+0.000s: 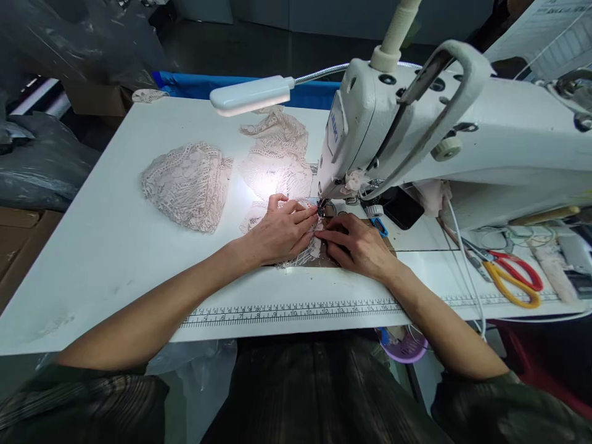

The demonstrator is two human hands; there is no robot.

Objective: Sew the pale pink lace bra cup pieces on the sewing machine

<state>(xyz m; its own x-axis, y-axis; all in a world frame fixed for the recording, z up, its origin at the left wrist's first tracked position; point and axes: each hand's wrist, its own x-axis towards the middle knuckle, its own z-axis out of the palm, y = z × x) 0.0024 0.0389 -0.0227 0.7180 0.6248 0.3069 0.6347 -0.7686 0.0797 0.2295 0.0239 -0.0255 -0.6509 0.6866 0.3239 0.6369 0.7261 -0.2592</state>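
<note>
Looking down past a dark lap (314, 394) and bare forearms to the left hand (282, 233), flat and spread wide, pressing a pale lace piece (296, 261) onto the white table (92, 246), and the right hand (356, 246) just beside it, also flat, fingers stretched toward the presser foot (322, 208), gripping nothing. Pinning that lace piece under both palms right at the needle end of the white sewing machine (462, 142), lit up by the gooseneck lamp (250, 95). Further out: a lace heap (187, 185) off to the left, a second lace pile (277, 154) behind the hands, printed ruler (291, 312) along the near edge, red and yellow scissors (513, 277) to the right.
</note>
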